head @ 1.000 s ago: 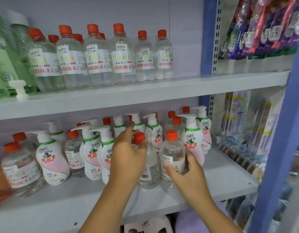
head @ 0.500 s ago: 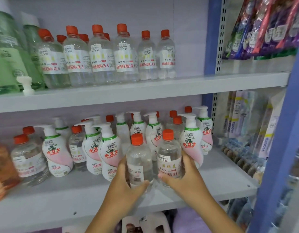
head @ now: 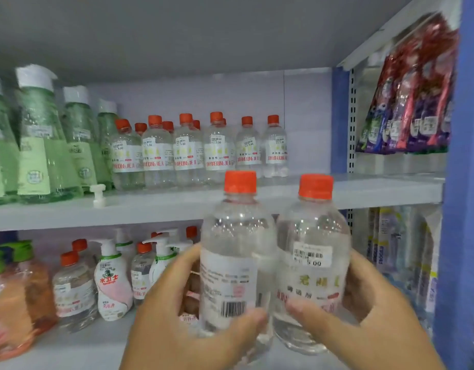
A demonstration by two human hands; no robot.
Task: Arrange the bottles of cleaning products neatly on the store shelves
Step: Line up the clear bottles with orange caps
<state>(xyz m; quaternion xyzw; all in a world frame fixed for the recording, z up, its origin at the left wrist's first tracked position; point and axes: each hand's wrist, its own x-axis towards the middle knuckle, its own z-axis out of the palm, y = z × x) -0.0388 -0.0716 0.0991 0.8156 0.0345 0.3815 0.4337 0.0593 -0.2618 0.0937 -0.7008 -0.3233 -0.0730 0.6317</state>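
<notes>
Left hand (head: 182,313) clamped on one clear orange-capped bottle (head: 232,263), right hand (head: 374,313) on its twin (head: 313,265), both touching, held before the upper shelf's front edge (head: 177,209); suggest setting them upright, labels outward, beside the matching row (head: 198,153).

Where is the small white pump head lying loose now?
The white pump head stands on the upper shelf, left side, before the green bottles.
</notes>
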